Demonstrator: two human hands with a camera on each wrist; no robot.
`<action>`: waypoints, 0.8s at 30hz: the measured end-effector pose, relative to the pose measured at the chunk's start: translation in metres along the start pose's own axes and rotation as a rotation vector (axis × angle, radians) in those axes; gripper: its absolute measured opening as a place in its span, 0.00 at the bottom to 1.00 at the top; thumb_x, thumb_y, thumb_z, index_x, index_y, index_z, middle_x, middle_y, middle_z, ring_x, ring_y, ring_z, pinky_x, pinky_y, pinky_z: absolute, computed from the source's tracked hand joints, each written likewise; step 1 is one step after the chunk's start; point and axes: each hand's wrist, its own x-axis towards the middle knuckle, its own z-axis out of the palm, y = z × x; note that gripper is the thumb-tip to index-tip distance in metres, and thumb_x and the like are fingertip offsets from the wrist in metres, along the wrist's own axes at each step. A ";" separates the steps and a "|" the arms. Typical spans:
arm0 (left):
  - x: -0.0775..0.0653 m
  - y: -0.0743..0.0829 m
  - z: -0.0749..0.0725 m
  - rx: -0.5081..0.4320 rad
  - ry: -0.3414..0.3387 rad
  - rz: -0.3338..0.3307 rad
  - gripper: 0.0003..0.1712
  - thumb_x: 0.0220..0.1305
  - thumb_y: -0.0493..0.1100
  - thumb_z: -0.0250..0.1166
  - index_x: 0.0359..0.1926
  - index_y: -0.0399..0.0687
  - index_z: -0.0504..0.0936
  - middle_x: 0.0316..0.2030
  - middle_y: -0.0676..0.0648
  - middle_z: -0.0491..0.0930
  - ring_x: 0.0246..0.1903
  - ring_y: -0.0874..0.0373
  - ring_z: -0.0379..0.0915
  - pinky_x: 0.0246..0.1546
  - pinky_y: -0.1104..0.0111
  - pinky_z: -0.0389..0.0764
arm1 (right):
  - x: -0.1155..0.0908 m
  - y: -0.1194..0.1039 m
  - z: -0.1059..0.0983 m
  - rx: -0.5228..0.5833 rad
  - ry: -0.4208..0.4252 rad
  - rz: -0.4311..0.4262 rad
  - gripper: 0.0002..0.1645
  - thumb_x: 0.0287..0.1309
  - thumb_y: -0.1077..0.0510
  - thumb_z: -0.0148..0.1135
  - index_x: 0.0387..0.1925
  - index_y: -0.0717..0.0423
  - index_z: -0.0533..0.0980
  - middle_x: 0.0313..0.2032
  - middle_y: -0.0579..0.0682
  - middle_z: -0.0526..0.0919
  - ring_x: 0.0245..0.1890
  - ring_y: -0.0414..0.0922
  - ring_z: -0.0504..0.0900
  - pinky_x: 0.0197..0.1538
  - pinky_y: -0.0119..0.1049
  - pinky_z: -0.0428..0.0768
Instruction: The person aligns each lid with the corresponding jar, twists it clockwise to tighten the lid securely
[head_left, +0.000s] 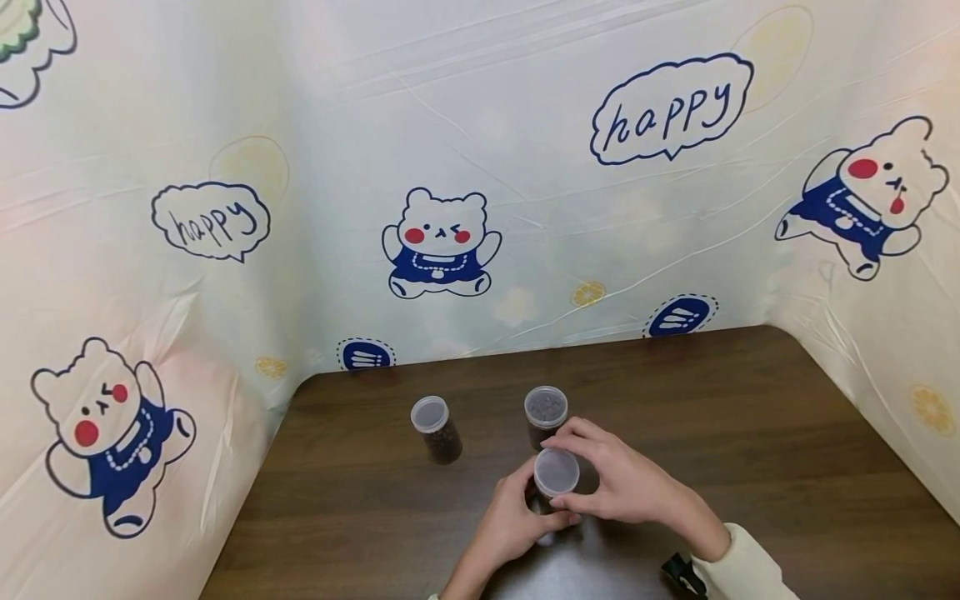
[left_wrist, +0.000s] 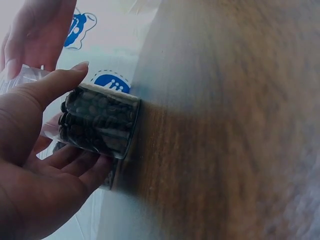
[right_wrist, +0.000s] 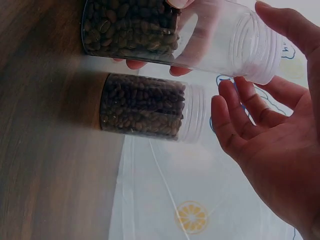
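Observation:
A clear jar [right_wrist: 130, 32], partly filled with coffee beans, stands upright close over the table between my hands. My left hand [head_left: 510, 518] grips its body, thumb on one side and fingers curled round the other, as the left wrist view shows. At the top, my right hand [head_left: 633, 483] holds the translucent lid [head_left: 557, 472] by its rim between thumb and fingertips. Just behind is a second lidded jar [head_left: 546, 407], fuller of beans, near my right fingertips. A third lidded jar [head_left: 437, 429] of dark beans stands apart to the left.
The jars stand on a dark wood-grain table [head_left: 360, 525]. Its far edge meets a pale printed cloth [head_left: 525, 208] with bears and lettering, which also hangs along both sides. A black object [head_left: 682, 575] shows by the right sleeve [head_left: 746, 567].

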 end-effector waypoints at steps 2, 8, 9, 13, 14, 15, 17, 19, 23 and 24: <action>0.000 0.000 0.000 0.012 0.006 0.007 0.38 0.52 0.50 0.84 0.63 0.67 0.79 0.55 0.58 0.86 0.54 0.66 0.81 0.57 0.69 0.81 | 0.000 0.000 0.000 -0.001 -0.007 0.005 0.34 0.58 0.44 0.79 0.63 0.49 0.79 0.53 0.41 0.78 0.50 0.35 0.78 0.51 0.35 0.82; 0.000 -0.001 0.001 0.051 0.016 -0.005 0.37 0.52 0.52 0.84 0.63 0.68 0.79 0.54 0.59 0.87 0.52 0.67 0.81 0.56 0.69 0.80 | 0.001 0.001 0.000 -0.004 -0.027 0.020 0.35 0.58 0.44 0.79 0.64 0.50 0.80 0.53 0.42 0.79 0.50 0.35 0.78 0.51 0.33 0.82; 0.000 0.000 0.001 0.053 0.017 -0.007 0.37 0.52 0.52 0.84 0.63 0.68 0.79 0.53 0.59 0.87 0.52 0.67 0.81 0.56 0.69 0.80 | 0.001 0.001 0.000 -0.004 -0.029 0.020 0.35 0.58 0.44 0.79 0.64 0.50 0.80 0.52 0.42 0.79 0.50 0.35 0.78 0.51 0.33 0.82; 0.000 0.000 0.001 0.059 0.021 -0.010 0.37 0.52 0.54 0.84 0.63 0.68 0.79 0.53 0.59 0.87 0.52 0.67 0.81 0.56 0.69 0.80 | 0.001 0.000 0.000 -0.018 -0.024 0.013 0.35 0.57 0.45 0.80 0.63 0.50 0.80 0.52 0.42 0.79 0.50 0.35 0.78 0.51 0.33 0.82; 0.000 0.000 0.001 0.061 0.021 -0.009 0.37 0.52 0.54 0.84 0.63 0.68 0.79 0.53 0.59 0.87 0.52 0.67 0.81 0.56 0.69 0.80 | 0.001 0.000 0.000 -0.020 -0.023 0.012 0.35 0.56 0.44 0.80 0.62 0.50 0.80 0.52 0.41 0.79 0.50 0.35 0.78 0.51 0.33 0.82; 0.000 0.000 0.001 0.066 0.024 -0.006 0.37 0.52 0.54 0.84 0.63 0.68 0.79 0.53 0.59 0.87 0.52 0.67 0.81 0.56 0.68 0.80 | 0.001 0.000 0.001 -0.024 -0.021 0.012 0.34 0.56 0.44 0.80 0.62 0.50 0.81 0.52 0.41 0.79 0.49 0.35 0.78 0.51 0.33 0.82; -0.001 0.000 0.001 0.071 0.030 -0.001 0.37 0.52 0.54 0.84 0.63 0.68 0.80 0.53 0.58 0.87 0.53 0.66 0.81 0.56 0.68 0.80 | 0.001 0.000 0.001 -0.028 -0.014 0.012 0.34 0.56 0.43 0.80 0.61 0.50 0.81 0.52 0.41 0.80 0.49 0.35 0.79 0.51 0.33 0.82; -0.002 0.000 0.001 0.073 0.034 0.009 0.37 0.52 0.53 0.84 0.62 0.67 0.80 0.53 0.57 0.87 0.52 0.65 0.81 0.55 0.67 0.81 | 0.001 0.000 0.002 -0.028 -0.006 0.014 0.34 0.55 0.43 0.81 0.60 0.50 0.81 0.51 0.41 0.80 0.49 0.35 0.79 0.51 0.33 0.82; -0.003 0.001 0.001 0.067 0.037 0.019 0.37 0.52 0.53 0.84 0.62 0.67 0.80 0.52 0.57 0.88 0.52 0.65 0.82 0.55 0.67 0.81 | 0.001 0.000 0.003 -0.035 0.022 0.017 0.33 0.53 0.42 0.82 0.57 0.51 0.82 0.50 0.41 0.81 0.48 0.35 0.79 0.50 0.33 0.83; -0.002 0.001 0.000 0.066 0.037 0.021 0.37 0.52 0.53 0.84 0.62 0.67 0.80 0.52 0.57 0.88 0.52 0.65 0.82 0.55 0.67 0.81 | 0.002 0.000 0.004 -0.039 0.032 0.017 0.33 0.52 0.42 0.83 0.56 0.50 0.82 0.50 0.41 0.82 0.48 0.35 0.79 0.49 0.33 0.83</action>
